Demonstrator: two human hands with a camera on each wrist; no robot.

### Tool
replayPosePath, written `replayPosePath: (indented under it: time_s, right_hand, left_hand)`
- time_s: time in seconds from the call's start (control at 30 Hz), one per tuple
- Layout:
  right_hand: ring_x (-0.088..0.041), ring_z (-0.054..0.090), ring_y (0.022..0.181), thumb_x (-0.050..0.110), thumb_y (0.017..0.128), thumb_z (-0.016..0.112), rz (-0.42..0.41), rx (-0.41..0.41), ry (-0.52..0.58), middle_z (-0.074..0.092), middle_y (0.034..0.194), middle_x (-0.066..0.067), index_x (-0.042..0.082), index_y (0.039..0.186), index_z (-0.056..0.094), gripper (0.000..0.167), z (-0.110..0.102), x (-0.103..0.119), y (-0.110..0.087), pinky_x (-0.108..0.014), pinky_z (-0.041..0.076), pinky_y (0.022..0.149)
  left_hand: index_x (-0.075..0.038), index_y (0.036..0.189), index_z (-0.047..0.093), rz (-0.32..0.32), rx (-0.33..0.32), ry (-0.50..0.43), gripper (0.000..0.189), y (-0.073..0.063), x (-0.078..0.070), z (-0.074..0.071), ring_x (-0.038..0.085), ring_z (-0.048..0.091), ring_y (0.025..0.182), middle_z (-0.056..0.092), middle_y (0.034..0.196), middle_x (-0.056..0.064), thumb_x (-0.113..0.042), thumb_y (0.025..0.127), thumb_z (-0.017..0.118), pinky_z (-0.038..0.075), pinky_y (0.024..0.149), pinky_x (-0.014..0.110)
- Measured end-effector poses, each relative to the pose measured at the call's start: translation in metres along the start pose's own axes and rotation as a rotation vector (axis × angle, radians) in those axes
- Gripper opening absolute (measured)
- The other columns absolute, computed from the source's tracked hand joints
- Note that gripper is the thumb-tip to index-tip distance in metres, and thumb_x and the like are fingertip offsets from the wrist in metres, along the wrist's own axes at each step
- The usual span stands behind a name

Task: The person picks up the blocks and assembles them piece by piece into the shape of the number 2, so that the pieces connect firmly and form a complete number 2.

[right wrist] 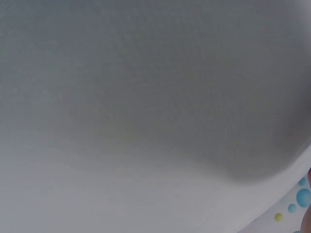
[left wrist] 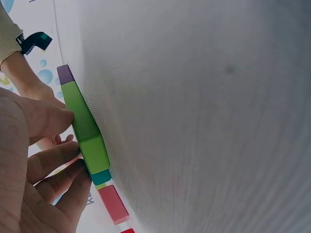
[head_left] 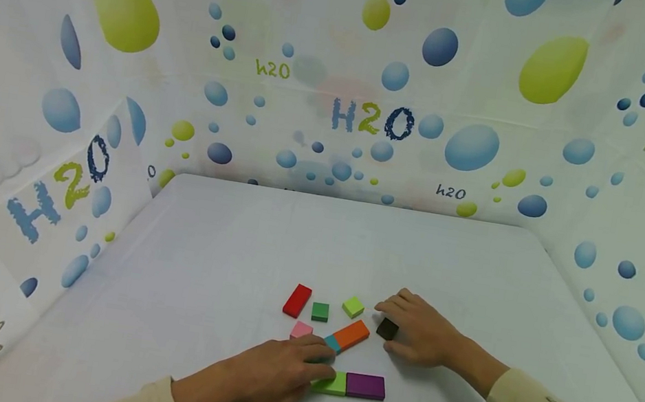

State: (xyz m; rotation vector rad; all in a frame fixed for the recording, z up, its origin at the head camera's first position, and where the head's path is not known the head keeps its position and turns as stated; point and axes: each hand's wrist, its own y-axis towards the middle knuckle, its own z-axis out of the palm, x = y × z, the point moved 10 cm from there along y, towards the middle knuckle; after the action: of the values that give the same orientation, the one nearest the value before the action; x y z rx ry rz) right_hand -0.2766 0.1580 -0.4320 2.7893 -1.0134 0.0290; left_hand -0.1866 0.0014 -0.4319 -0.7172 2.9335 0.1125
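My left hand is at a light green block, which lies end to end with a purple block. In the left wrist view, its thumb and index finger pinch the green block. Other fingertips of that hand reach towards a blue block, touching the end of an orange block; whether they press it cannot be told. My right hand holds a black block between thumb and fingers. The right wrist view shows mostly tablecloth.
Beyond the hands lie a red block, a dark green block and a small lime block. A pink block sits just past the left hand. A white cloth covers the table; printed curtains stand around it.
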Motion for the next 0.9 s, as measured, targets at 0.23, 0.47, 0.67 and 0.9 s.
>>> replayPosePath:
  time_s: [0.23, 0.47, 0.67, 0.9]
  right_hand:
    - [-0.012, 0.049, 0.102, 0.033, 0.088, 0.074, 0.061, -0.017, 0.037, 0.064, 0.111, 0.002, 0.006, 0.127, 0.062, 0.049, 0.002, -0.009, -0.006, -0.035, 0.051, 0.091]
    - [-0.01, 0.049, 0.098, 0.027, 0.086, 0.076, 0.057, -0.087, 0.064, 0.063, 0.102, 0.005, 0.007, 0.117, 0.065, 0.038, 0.0, -0.009, -0.011, -0.032, 0.053, 0.084]
    - [-0.011, 0.049, 0.095, 0.02, 0.086, 0.075, 0.039, -0.114, 0.08, 0.064, 0.1, 0.003, 0.005, 0.113, 0.067, 0.032, -0.004, -0.005, -0.009, -0.031, 0.052, 0.08]
    - [-0.012, 0.049, 0.096, 0.02, 0.086, 0.075, 0.058, -0.107, 0.053, 0.063, 0.101, 0.002, 0.005, 0.115, 0.066, 0.033, -0.002, -0.006, -0.005, -0.031, 0.052, 0.081]
  left_hand:
    - [-0.026, 0.136, 0.063, 0.004, -0.007, 0.004, 0.043, -0.001, 0.0, 0.001, 0.015, 0.05, 0.132, 0.056, 0.143, -0.003, -0.015, 0.095, 0.065, 0.053, 0.099, 0.031]
    - [-0.026, 0.136, 0.063, 0.002, -0.01, -0.005, 0.043, -0.001, 0.0, 0.001, 0.014, 0.049, 0.133, 0.055, 0.143, -0.003, -0.016, 0.095, 0.066, 0.053, 0.1, 0.032]
    - [-0.026, 0.136, 0.063, 0.003, -0.009, -0.01, 0.042, -0.001, 0.001, 0.001, 0.015, 0.05, 0.133, 0.055, 0.143, -0.003, -0.016, 0.095, 0.065, 0.053, 0.1, 0.032]
    - [-0.026, 0.136, 0.063, 0.004, -0.011, -0.009, 0.041, -0.002, 0.001, 0.0, 0.015, 0.05, 0.133, 0.055, 0.143, -0.002, -0.015, 0.096, 0.065, 0.052, 0.101, 0.032]
